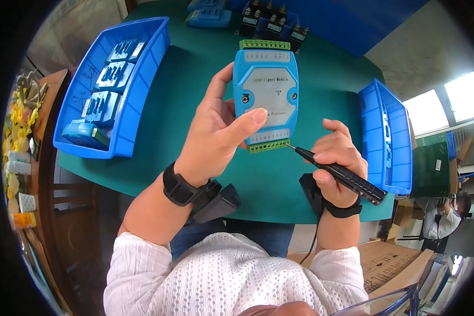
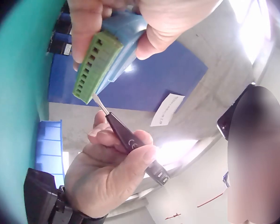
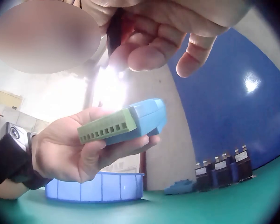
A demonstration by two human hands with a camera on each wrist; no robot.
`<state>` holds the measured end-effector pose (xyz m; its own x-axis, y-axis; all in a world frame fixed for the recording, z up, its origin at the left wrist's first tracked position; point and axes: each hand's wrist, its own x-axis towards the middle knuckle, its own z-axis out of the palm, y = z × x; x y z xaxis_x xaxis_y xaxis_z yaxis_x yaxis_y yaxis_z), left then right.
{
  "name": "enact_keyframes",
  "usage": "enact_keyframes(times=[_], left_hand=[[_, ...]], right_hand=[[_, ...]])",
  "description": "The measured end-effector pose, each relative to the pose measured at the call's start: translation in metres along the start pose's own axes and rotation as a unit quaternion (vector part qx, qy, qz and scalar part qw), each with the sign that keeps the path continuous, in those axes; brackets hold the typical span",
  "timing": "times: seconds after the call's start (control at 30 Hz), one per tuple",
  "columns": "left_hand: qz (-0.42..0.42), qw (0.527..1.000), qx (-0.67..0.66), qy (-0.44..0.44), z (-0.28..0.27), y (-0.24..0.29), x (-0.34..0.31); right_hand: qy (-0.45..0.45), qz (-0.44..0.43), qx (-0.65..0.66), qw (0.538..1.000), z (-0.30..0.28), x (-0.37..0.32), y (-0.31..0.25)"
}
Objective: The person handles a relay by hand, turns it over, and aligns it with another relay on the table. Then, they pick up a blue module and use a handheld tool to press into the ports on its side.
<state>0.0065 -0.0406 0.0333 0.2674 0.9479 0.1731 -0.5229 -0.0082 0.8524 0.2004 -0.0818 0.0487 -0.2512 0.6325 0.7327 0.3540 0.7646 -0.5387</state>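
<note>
My left hand (image 1: 216,124) grips a blue module (image 1: 271,87) with a grey label face, thumb across its lower part and fingers behind. Green screw terminal blocks line both short ends; the near one (image 1: 268,147) shows its row of square openings in the left wrist view. In my right hand (image 1: 339,158) is a black-handled screwdriver (image 1: 347,179), pinched between thumb and fingers. Its metal tip sits right at the right-hand end of the near terminal block. The left wrist view shows the screwdriver shaft (image 2: 101,103) meeting that block's edge. Both hands are raised above the table.
A blue bin (image 1: 124,142) with several similar modules stands on the left of the green table (image 1: 195,174). Another blue bin (image 1: 374,142) is at the right edge. Black parts with metal posts (image 1: 273,29) and more blue modules (image 1: 209,19) lie at the back.
</note>
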Motion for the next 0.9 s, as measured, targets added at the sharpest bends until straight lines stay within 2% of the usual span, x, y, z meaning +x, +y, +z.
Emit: enact_keyframes(times=[0.17, 0.27, 0.47, 0.67, 0.9], left_hand=[[-0.031, 0.999, 0.004, -0.007, -0.0036, -0.0027, -0.0003], [-0.040, 0.998, -0.047, -0.012, -0.0008, -0.0019, -0.0014], [-0.040, 0.997, -0.064, -0.012, 0.0010, -0.0005, -0.0011], [-0.044, 0.998, -0.046, -0.016, -0.0009, -0.0003, -0.0016], [-0.036, 0.999, -0.024, -0.016, -0.0023, -0.0026, -0.0006]], right_hand=[[-0.012, -0.036, -0.041, 0.998, -0.0013, 0.0023, -0.0042], [0.016, -0.050, -0.026, 0.998, 0.0000, 0.0010, -0.0042], [0.063, -0.017, 0.078, 0.995, -0.0038, -0.0043, 0.0024], [0.043, -0.002, 0.082, 0.996, -0.0010, -0.0045, 0.0034], [0.021, -0.012, 0.020, 1.000, -0.0019, -0.0022, 0.0040]])
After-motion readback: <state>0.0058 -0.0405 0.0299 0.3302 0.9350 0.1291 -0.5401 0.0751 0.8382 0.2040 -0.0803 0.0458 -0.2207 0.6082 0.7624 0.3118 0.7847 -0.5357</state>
